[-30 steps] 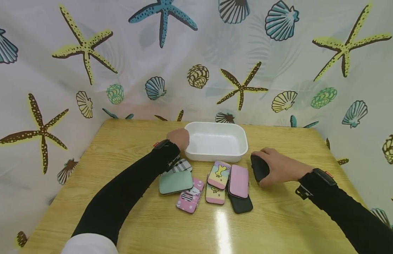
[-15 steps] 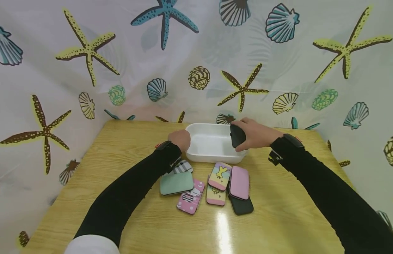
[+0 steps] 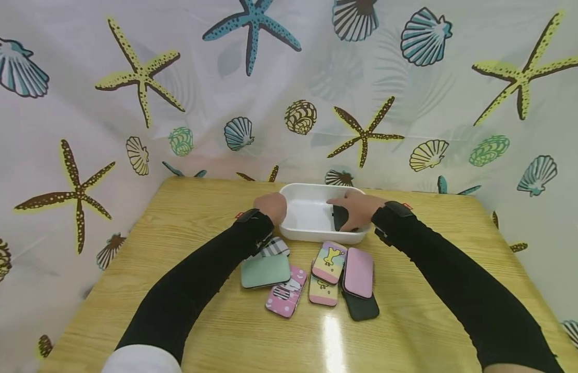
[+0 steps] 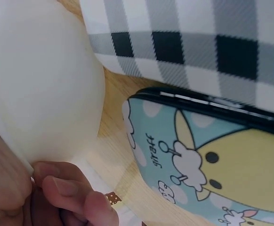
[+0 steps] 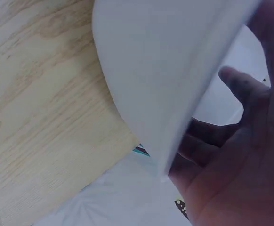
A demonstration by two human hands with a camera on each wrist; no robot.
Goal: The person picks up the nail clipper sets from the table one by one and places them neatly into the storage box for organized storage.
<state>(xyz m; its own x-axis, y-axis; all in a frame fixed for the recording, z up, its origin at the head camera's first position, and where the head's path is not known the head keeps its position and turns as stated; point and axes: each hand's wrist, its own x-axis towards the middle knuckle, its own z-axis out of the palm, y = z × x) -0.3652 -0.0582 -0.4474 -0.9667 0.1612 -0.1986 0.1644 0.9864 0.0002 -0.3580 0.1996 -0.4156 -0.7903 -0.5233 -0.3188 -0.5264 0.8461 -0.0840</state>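
My left hand point(image 3: 272, 207) grips the left rim of a white plastic tray point(image 3: 295, 234), its fingers curled at the edge in the left wrist view. Inside the tray at the right, my right hand point(image 3: 358, 208) reaches over a small black case point(image 3: 338, 217). In the right wrist view its fingers point(image 5: 240, 84) are spread loosely behind the tray wall, and no case shows between them. Just below my left wrist lies a checked case point(image 3: 276, 247). Close beside it, the left wrist view shows a blue-and-yellow giraffe-print case point(image 4: 207, 165).
In front of the tray lie a mint case point(image 3: 265, 271), a pink dotted case point(image 3: 286, 292), a giraffe case point(image 3: 329, 261) over a similar one point(image 3: 323, 294), and a plain pink case point(image 3: 358, 272) over a black one point(image 3: 362, 307). A shell-print curtain point(image 3: 270, 129) borders the wooden table point(image 3: 200, 321).
My right hand has carried the black case from the table at the right, over the rim and down into the tray, and its fingers have loosened. The left hand stays on the rim.
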